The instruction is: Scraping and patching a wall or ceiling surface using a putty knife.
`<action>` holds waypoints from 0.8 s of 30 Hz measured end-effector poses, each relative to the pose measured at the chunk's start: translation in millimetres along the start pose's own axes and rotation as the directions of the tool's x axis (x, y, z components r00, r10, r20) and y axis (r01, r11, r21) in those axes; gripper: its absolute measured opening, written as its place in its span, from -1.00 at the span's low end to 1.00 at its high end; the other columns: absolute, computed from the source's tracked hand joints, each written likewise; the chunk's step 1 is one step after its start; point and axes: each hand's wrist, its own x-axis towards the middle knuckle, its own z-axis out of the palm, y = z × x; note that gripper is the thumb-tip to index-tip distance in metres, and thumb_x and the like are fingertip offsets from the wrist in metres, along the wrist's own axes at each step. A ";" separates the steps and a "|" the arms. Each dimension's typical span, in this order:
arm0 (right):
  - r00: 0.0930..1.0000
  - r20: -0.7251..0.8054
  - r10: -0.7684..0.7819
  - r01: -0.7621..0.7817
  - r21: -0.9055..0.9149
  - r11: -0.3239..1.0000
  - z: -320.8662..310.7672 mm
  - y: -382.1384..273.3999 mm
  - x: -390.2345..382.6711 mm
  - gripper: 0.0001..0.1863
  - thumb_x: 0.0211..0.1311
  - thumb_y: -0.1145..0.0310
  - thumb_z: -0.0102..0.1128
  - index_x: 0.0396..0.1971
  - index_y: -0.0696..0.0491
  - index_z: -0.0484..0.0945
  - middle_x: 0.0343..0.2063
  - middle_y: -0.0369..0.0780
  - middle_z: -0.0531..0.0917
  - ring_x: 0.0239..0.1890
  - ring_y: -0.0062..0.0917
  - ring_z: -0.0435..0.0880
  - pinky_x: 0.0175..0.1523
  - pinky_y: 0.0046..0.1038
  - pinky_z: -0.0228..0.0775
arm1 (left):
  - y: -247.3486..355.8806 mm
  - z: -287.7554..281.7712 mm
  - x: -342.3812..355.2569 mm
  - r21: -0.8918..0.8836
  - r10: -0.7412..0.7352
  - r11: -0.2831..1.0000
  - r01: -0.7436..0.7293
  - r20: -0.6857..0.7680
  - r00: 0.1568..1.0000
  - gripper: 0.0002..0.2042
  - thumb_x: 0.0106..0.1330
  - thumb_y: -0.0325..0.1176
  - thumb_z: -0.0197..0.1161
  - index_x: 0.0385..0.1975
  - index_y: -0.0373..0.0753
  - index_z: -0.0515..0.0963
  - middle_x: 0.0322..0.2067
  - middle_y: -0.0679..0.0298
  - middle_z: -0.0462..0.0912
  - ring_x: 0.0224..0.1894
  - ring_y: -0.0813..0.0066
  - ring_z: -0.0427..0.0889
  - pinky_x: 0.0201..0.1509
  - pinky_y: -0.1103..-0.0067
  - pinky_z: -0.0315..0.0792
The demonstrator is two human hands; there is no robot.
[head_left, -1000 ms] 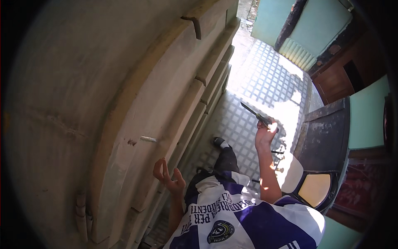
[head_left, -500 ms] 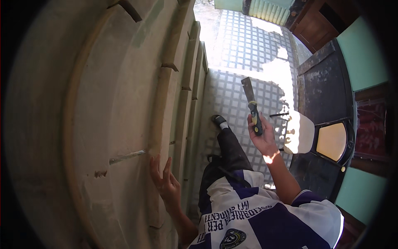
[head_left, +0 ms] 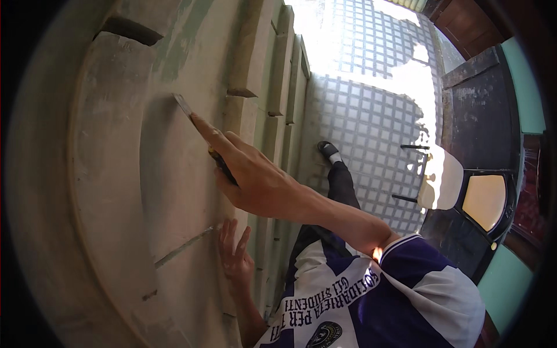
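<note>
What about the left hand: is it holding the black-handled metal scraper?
No, the right hand grips the scraper; the left hand is apart from it.

Scraper handle [head_left: 224, 168] black and yellow; shirt [head_left: 383, 296] purple-white; floor [head_left: 366, 116] grey-white grid; chair back [head_left: 485, 200] cream.

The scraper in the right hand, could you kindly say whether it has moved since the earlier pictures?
Yes: leftward; the scraper, earlier seen against the tiled floor, now appears over the pale wall.

Right hand [head_left: 252, 177] around a scraper [head_left: 183, 107] at the beige wall [head_left: 113, 145], left hand [head_left: 237, 255] nearby, fingers extended.
</note>
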 end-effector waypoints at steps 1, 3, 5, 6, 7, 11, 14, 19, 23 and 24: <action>1.000 -0.003 0.030 -0.031 -0.018 0.999 -0.6 -2.3 10.7 -0.09 0.37 0.57 0.09 0.60 -0.09 -0.17 -0.09 -0.03 0.48 -0.30 -0.35 0.51 -0.06 -0.23 0.41 | 2.6 0.7 3.0 -0.036 0.001 0.999 -0.002 -0.031 1.000 -0.46 0.30 -0.74 0.14 0.22 0.00 0.55 0.33 0.17 0.44 0.39 0.03 0.42 0.46 0.03 0.32; 0.996 0.012 0.090 -0.089 -0.061 0.994 0.8 -11.7 23.7 -0.12 0.43 0.43 0.17 0.60 -0.09 -0.13 -0.25 -0.07 0.50 -0.36 -0.28 0.46 -0.11 -0.13 0.36 | 0.7 1.2 1.6 -0.044 -0.012 0.999 0.011 -0.022 1.000 -0.46 0.31 -0.74 0.14 0.21 0.02 0.55 0.31 0.18 0.47 0.37 0.03 0.44 0.46 0.02 0.32; 0.992 0.014 0.124 -0.124 0.018 0.992 -0.5 -18.5 31.3 -0.15 0.46 0.38 0.15 0.60 -0.09 -0.13 -0.30 -0.08 0.50 -0.36 -0.30 0.45 -0.14 -0.16 0.36 | -0.3 2.0 2.5 -0.099 -0.045 0.994 0.041 -0.035 0.998 -0.51 0.33 -0.73 0.17 0.10 0.07 0.63 0.25 0.24 0.53 0.37 0.03 0.45 0.46 0.04 0.32; 0.989 0.015 0.150 -0.151 0.080 0.985 -0.9 -20.7 35.2 -0.18 0.50 0.33 0.12 0.60 -0.08 -0.12 -0.35 -0.08 0.50 -0.36 -0.31 0.45 -0.18 -0.19 0.35 | -1.6 0.7 1.8 -0.089 -0.047 0.995 0.045 -0.021 0.999 -0.51 0.33 -0.73 0.17 0.10 0.07 0.63 0.25 0.24 0.53 0.37 0.03 0.45 0.46 0.04 0.32; 0.988 0.013 0.157 -0.157 0.096 0.983 -0.7 -22.2 39.6 -0.18 0.50 0.33 0.12 0.60 -0.08 -0.12 -0.35 -0.08 0.50 -0.36 -0.31 0.45 -0.18 -0.19 0.35 | -3.3 -1.6 0.0 -0.080 -0.019 0.997 0.018 -0.012 1.000 -0.53 0.31 -0.73 0.19 0.05 0.07 0.66 0.23 0.27 0.55 0.36 0.04 0.46 0.44 0.05 0.34; 0.975 0.015 0.222 -0.220 0.209 0.953 -5.6 -38.9 45.7 -0.31 0.56 0.28 0.02 0.57 -0.03 0.00 -0.41 -0.01 0.52 -0.36 -0.21 0.51 -0.15 -0.18 0.35 | -6.8 -1.8 -11.1 -0.105 -0.005 0.994 0.002 -0.021 1.000 -0.57 0.26 -0.75 0.24 -0.08 0.06 0.72 0.15 0.34 0.60 0.35 0.05 0.48 0.41 0.07 0.35; 0.970 -0.012 0.242 -0.231 0.250 0.940 -5.2 -36.2 48.8 -0.37 0.57 0.27 -0.03 0.54 0.01 0.07 -0.45 0.07 0.54 -0.39 -0.09 0.55 -0.14 -0.14 0.36 | -8.9 0.3 -11.4 -0.142 -0.018 0.990 0.013 -0.032 0.999 -0.58 0.23 -0.75 0.26 -0.11 0.05 0.73 0.12 0.35 0.62 0.35 0.05 0.48 0.41 0.06 0.35; 0.972 -0.157 0.173 -0.118 0.307 0.945 9.9 -32.3 49.9 -0.40 0.58 0.29 -0.07 0.52 0.09 0.10 -0.57 0.15 0.50 -0.50 -0.01 0.53 -0.17 -0.12 0.37 | -4.8 -6.2 -7.9 -0.123 0.001 0.992 0.002 0.029 1.000 -0.58 0.22 -0.75 0.26 -0.14 0.04 0.74 0.08 0.39 0.66 0.35 0.04 0.48 0.38 0.08 0.36; 0.971 -0.117 0.209 -0.172 0.267 0.948 -1.2 -36.8 53.1 -0.42 0.61 0.26 -0.13 0.51 0.10 0.11 -0.11 0.12 0.47 -0.07 -0.07 0.52 0.14 -0.22 0.31 | -3.8 -5.4 4.2 -0.193 -0.003 0.981 0.010 0.035 0.999 -0.59 0.22 -0.73 0.28 -0.14 0.06 0.74 0.07 0.42 0.68 0.34 0.03 0.49 0.37 0.13 0.36; 0.966 -0.057 0.251 -0.233 0.224 0.946 -2.7 -37.9 53.2 -0.43 0.63 0.24 -0.17 0.53 0.07 0.10 0.35 0.06 0.44 0.37 -0.15 0.47 0.44 -0.32 0.23 | -5.0 -5.1 5.7 -0.214 -0.007 0.977 0.011 0.022 1.000 -0.60 0.22 -0.72 0.29 -0.14 0.06 0.74 0.07 0.43 0.68 0.34 0.03 0.49 0.37 0.14 0.36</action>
